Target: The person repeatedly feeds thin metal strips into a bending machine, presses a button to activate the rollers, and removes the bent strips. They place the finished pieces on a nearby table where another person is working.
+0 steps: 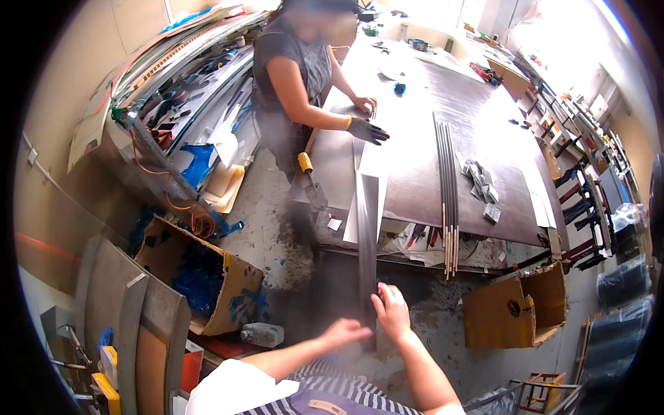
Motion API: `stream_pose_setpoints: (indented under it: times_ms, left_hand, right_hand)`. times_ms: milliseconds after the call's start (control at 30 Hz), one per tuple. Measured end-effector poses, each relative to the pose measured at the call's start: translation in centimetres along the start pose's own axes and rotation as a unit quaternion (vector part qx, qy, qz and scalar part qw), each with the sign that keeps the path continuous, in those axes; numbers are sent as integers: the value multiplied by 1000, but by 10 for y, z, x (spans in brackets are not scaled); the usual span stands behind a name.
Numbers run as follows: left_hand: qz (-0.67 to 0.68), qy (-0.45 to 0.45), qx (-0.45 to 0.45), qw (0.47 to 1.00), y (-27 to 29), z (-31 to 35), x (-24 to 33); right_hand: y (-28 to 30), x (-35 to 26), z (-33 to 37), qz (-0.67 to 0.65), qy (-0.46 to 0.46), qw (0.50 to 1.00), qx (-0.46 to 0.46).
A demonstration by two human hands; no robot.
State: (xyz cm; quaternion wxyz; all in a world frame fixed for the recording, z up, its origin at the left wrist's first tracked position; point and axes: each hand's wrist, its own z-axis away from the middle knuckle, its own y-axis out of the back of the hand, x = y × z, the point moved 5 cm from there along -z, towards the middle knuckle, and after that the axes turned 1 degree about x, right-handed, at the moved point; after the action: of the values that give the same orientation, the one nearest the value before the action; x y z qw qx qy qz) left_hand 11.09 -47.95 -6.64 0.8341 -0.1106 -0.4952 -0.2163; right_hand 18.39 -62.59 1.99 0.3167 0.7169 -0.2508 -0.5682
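Strip (370, 256), long + dark grey, has its near end btwn the wearer's bare hands, short of the table (408, 187); its far part lies over a white sheet (372, 158) on the table's near L portion. L hand (348, 333), well short of the table, is blurred, fingers aimed at the strip's L side; can't tell if it grips or even touches. R hand (393, 311), a bit closer to the table, is at the strip's R edge, fingers loosely spread & slightly bent; nothing seen enclosed, contact unclear.

Clear bottle (263, 335) is on the floor, L of the table & nearer the wearer. Open cardboard box (242, 283) w/ blue plastic (197, 277) inside stands just past it, also L of the table. Second carton (491, 325), open too, is on the floor by the table's near R side.

Dark rods (446, 187) w/ pale near ends lie side by side on the table, R of the strip, jutting past the near edge. Just R of them: loose pile of grey metal pieces (477, 178).

Co-worker (290, 83) stands at the table's L side; dark gloved hand (365, 130) w/ yellow cuff is held flat over it. Small blue item (400, 88) sits farther up the table.
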Motion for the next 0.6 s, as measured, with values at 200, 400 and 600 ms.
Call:
stream_pose_setpoints:
  times_ms: [200,400,600]
  left_hand:
    - [-18,-19,-187,982,-139,59,34]
    - [-213,-266,3,940,-131,86,26]
    - [-448,-339,315,765,-120,219,48]
  right_hand:
    - [-15,11,-19,193,-70,978,-35]
    - [56,10,125,103,52,993,-33]
    - [102,9,282,34,198,967,-158]
